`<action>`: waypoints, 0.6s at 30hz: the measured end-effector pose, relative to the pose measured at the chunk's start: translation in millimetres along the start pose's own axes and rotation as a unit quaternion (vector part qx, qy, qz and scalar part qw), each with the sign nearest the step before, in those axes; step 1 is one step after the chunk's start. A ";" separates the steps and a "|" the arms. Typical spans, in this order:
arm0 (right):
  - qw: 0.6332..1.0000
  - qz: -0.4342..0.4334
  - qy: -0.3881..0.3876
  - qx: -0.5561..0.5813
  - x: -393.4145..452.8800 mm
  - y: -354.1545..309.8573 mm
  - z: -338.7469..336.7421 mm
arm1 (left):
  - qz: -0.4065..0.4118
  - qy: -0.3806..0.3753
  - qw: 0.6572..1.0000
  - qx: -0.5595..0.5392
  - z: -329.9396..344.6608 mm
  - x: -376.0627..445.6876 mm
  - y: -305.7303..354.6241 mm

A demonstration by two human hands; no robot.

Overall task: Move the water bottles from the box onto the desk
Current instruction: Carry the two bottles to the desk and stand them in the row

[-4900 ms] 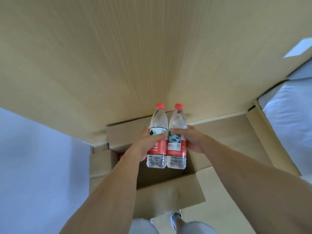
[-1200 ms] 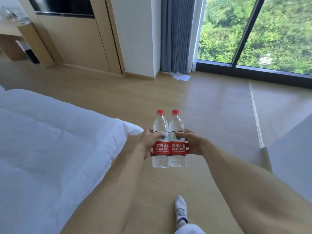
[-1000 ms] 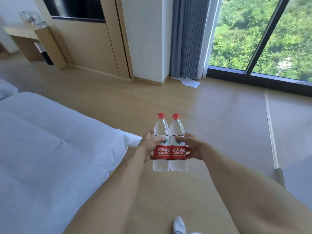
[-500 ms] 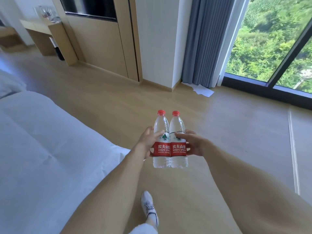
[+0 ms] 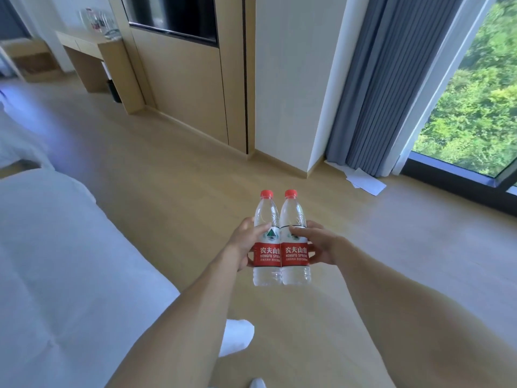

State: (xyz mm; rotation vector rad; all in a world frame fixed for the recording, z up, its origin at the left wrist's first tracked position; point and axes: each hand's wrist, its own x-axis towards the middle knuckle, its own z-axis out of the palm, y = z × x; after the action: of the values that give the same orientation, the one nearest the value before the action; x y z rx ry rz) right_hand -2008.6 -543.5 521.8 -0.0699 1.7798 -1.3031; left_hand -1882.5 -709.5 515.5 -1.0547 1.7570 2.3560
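Observation:
Two clear water bottles with red caps and red labels are carried upright and side by side above the wooden floor. My left hand grips the left bottle around its label. My right hand grips the right bottle the same way. The two bottles touch each other. The wooden desk stands far off at the upper left against the wall, with several glass items on it. The box is out of view.
A white bed fills the left side. A wooden wall panel with a dark screen is ahead, a grey curtain and a big window at right. White paper lies on the floor by the curtain.
The bottles were lifted out of the box and carried across the room. Over the last second the view turned left and moved forward, bringing the desk and wall panel closer. Both grips are unchanged.

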 end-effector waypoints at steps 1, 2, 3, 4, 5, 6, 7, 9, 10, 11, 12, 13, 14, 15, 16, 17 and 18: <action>1.000 0.000 -0.001 -0.001 14.1 -13.5 1.4 | 0.001 0.005 1.000 0.003 -4.7 12.8 11.9; 1.000 0.000 -0.005 -0.003 27.6 -25.7 2.9 | 0.003 0.011 1.000 0.009 -9.4 25.4 21.8; 1.000 0.000 -0.010 -0.005 41.2 -37.4 4.6 | 0.006 0.017 1.000 0.018 -14.2 38.8 30.8; 1.000 -0.001 -0.016 -0.007 55.2 -49.4 6.4 | 0.009 0.021 0.999 0.024 -19.1 52.8 39.8; 1.000 -0.003 -0.022 -0.011 68.4 -60.2 7.9 | 0.010 0.024 0.999 0.026 -23.8 65.6 47.8; 0.999 -0.005 -0.029 -0.014 82.3 -70.9 9.2 | 0.010 0.029 0.999 0.023 -28.9 78.6 55.5; 0.999 -0.004 -0.036 -0.019 97.5 -81.4 10.9 | 0.008 0.035 0.999 0.019 -34.3 92.7 63.0; 0.998 -0.002 -0.049 -0.027 128.5 -100.4 14.3 | 0.001 0.046 0.999 0.013 -44.8 120.1 76.2; 0.998 -0.001 -0.057 -0.031 144.9 -110.1 16.1 | -0.001 0.052 0.999 0.008 -50.4 134.1 82.5; 0.997 0.000 -0.065 -0.035 160.5 -119.7 18.2 | -0.003 0.059 0.998 0.002 -55.8 147.5 88.3; 0.997 0.001 -0.072 -0.040 176.2 -129.9 20.4 | -0.004 0.069 0.998 -0.003 -61.3 160.7 94.5; 0.996 0.002 -0.081 -0.046 193.4 -141.1 22.6 | -0.006 0.080 0.997 -0.006 -67.0 175.1 101.6; 0.995 0.003 -0.090 -0.051 210.8 -152.5 24.9 | -0.009 0.091 0.996 -0.010 -72.8 189.6 109.0; 0.993 0.005 -0.100 -0.055 228.3 -164.3 27.4 | -0.011 0.101 0.995 -0.014 -78.5 203.9 116.7; 0.992 0.006 -0.112 -0.057 245.4 -176.6 30.4 | -0.012 0.111 0.994 -0.019 -84.3 217.6 125.3; 0.991 0.007 -0.123 -0.060 263.0 -190.3 33.7 | -0.014 0.121 0.992 -0.024 -90.4 231.6 135.2; 0.989 0.009 -0.134 -0.066 280.8 -204.9 37.1 | -0.018 0.133 0.990 -0.030 -96.6 245.2 145.5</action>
State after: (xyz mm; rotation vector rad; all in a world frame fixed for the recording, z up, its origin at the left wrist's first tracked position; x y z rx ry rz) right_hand -2238.8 -806.2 507.4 -0.2892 1.6280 -1.1049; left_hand -2081.0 -935.1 497.1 -1.4575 1.7339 2.3540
